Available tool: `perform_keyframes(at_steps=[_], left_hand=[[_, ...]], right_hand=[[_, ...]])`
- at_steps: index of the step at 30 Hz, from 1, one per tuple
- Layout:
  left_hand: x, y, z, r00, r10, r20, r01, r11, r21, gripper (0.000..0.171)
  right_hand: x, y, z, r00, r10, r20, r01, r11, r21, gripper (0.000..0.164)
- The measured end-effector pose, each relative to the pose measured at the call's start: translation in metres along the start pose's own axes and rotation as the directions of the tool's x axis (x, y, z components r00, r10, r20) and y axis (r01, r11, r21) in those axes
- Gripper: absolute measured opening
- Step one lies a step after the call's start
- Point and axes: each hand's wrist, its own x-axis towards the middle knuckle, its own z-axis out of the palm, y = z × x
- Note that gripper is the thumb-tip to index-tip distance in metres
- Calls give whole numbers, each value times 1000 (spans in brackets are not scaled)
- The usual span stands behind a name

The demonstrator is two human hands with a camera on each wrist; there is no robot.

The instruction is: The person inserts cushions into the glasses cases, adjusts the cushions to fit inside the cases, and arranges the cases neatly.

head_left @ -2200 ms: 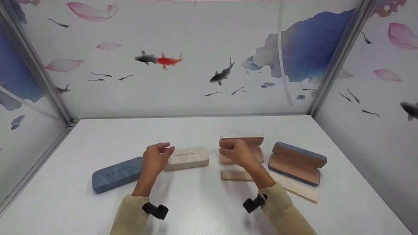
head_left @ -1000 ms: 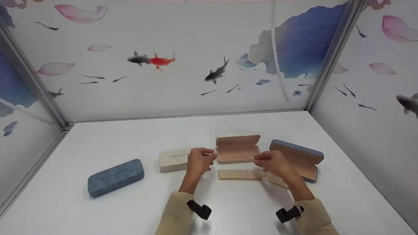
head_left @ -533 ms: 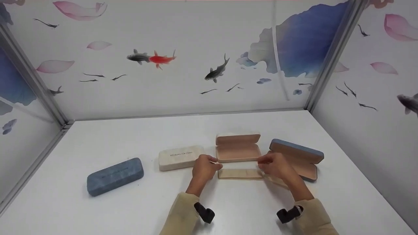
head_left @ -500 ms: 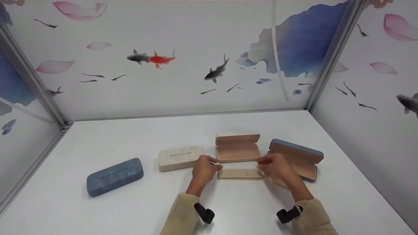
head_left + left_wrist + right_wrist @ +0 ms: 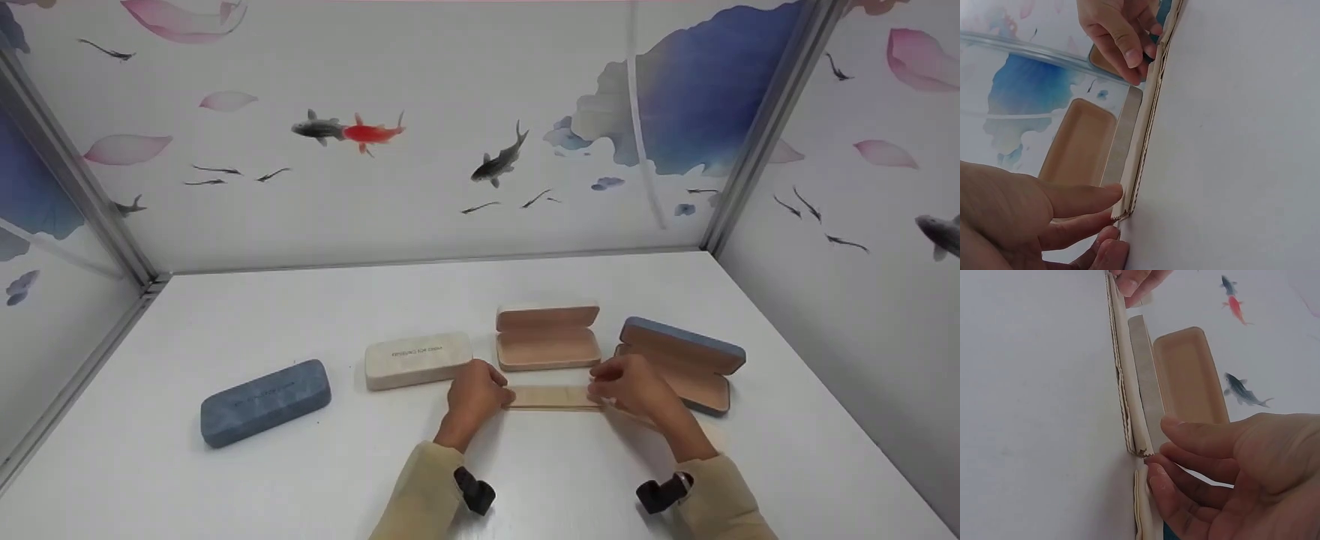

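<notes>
A folded beige cloth (image 5: 551,397) with zigzag-cut edges lies flat in front of the opened white glasses case (image 5: 549,349). My left hand (image 5: 478,396) pinches the left end of the cloth, thumb over it and fingers at its edge; the left wrist view shows this thumb (image 5: 1086,199) close. At the other end, my right hand (image 5: 634,386) has its fingertips right at the cloth's corner, and the thumb (image 5: 1199,436) stands apart from the fingers. A second folded cloth (image 5: 1148,506) lies beside that corner, mostly hidden under the right hand in the head view.
An opened blue glasses case (image 5: 682,346) with a tan lining stands right of the white one. Leftward lie a closed white case (image 5: 418,360) and a closed blue case (image 5: 265,403). Printed panels (image 5: 420,210) wall the table (image 5: 315,495) at the back and sides.
My hands have moved right from above the cases and then down to the ends of the folded cloth. The left hand has taken hold of its left end. The cases have stayed put.
</notes>
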Motion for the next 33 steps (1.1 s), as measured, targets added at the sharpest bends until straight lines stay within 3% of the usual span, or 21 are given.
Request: perform_keyframes(at_steps=[5,9,15,20,28,33], left_hand=[[-4,-1,0,999,46,-23,-46,999,-6,6],[-4,0,-2,999,45,-8,-45,998,-42,6],[-4,3,-3,998,42,55,-35,992,-117,7],[-1,1,-6,994,7,109,13,983,-182,5],[7,-4,-8,974,-44,222,127,918,-376,13],[10,-5,-5,967,-74,242,178,881,-439,24]], right_hand=[[-1,-1,2,1000,-23,-20,22,999,-35,31],[0,0,5,998,-52,-32,49,996,-80,26],[1,1,7,996,-77,-41,70,985,-155,18],[0,0,8,996,-80,-41,73,986,-151,9],[-2,-4,-2,1000,-27,-3,27,1000,7,11],[0,-4,-10,998,-65,-7,65,998,25,15]])
